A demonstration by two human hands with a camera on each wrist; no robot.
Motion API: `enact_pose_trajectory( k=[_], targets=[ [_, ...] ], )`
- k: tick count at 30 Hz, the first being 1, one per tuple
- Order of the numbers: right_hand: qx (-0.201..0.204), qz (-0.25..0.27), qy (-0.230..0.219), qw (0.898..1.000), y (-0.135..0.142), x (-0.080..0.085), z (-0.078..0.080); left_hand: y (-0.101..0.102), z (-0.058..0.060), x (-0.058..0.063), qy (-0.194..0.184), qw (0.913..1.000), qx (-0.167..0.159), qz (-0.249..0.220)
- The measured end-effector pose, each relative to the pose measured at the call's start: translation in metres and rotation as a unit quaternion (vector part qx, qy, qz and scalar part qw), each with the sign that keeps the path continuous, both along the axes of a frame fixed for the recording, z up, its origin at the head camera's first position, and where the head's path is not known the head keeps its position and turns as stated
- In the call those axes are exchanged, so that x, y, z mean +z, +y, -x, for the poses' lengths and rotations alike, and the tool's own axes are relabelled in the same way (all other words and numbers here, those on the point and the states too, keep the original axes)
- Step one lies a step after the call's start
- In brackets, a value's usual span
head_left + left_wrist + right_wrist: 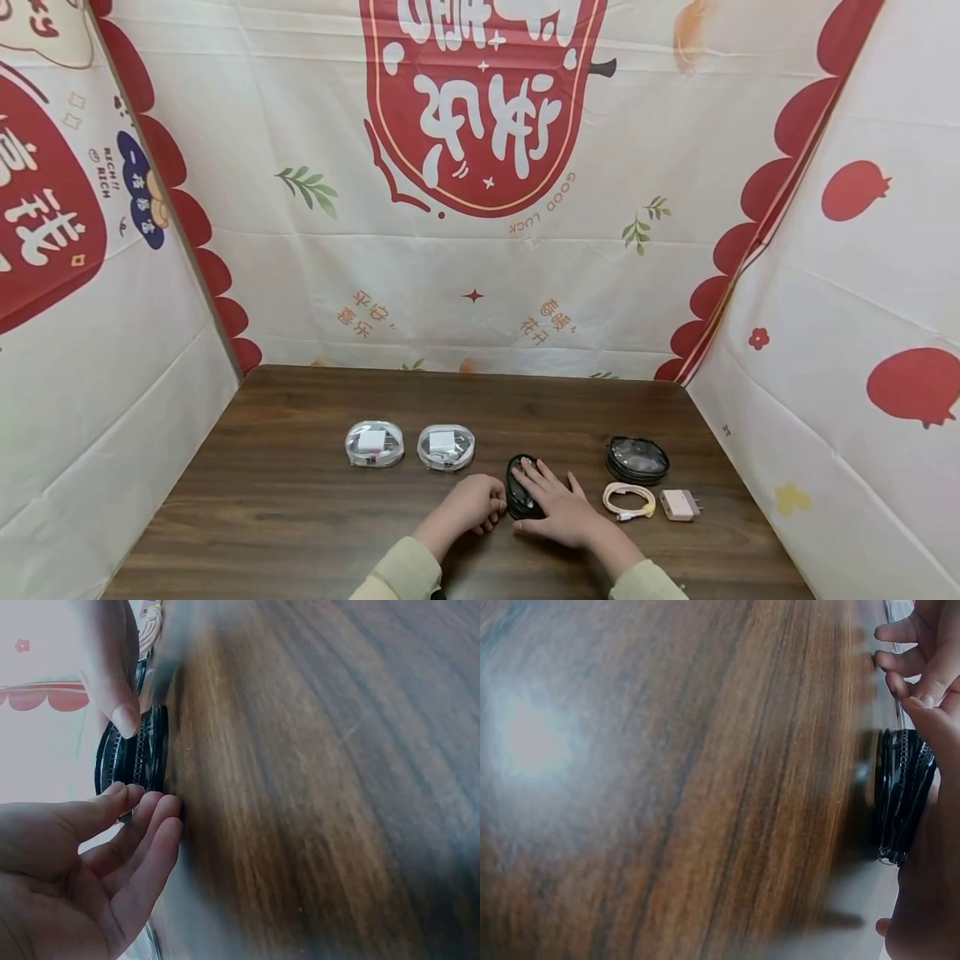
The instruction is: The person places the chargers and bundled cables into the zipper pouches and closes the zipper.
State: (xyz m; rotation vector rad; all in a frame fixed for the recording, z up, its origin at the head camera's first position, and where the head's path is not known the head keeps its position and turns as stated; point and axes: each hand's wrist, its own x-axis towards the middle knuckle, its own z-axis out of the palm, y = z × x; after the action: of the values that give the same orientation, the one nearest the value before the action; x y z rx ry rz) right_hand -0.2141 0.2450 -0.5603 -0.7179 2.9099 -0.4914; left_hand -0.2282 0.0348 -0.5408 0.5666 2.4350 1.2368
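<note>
Left hand (476, 504) pinches the zipper (140, 759) of a black oval case (519, 497) beneath the straight-fingered right hand (558, 507), apparent zip work calling next for steady pulling.

Surface (300, 517): dark wood grain, one bright glare spot (536, 742). White printed cloth walls (450, 267) on three sides; red scalloped borders (191, 218) down both corners.

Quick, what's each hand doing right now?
Left hand: closed, pinching the black case at its zipper.
Right hand: open, fingers spread on that case.
</note>
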Motion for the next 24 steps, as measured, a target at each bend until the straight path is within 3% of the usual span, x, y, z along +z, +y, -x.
enact_pose_trajectory(
  k=[12,20,24],
  targets=[
    [-0.01,-0.061,0.05,0.997,0.012,-0.001,-0.004,0.002,0.001,0.0,0.023,0.9993,0.029,0.003],
    [0.006,-0.04,0.054,0.998,0.02,0.007,-0.025,-0.003,0.006,-0.003,0.036,0.9983,0.043,0.014],
    [0.014,-0.021,0.077,0.997,0.021,0.009,-0.033,-0.004,0.008,-0.007,0.046,0.9976,0.047,0.019]
  ],
)
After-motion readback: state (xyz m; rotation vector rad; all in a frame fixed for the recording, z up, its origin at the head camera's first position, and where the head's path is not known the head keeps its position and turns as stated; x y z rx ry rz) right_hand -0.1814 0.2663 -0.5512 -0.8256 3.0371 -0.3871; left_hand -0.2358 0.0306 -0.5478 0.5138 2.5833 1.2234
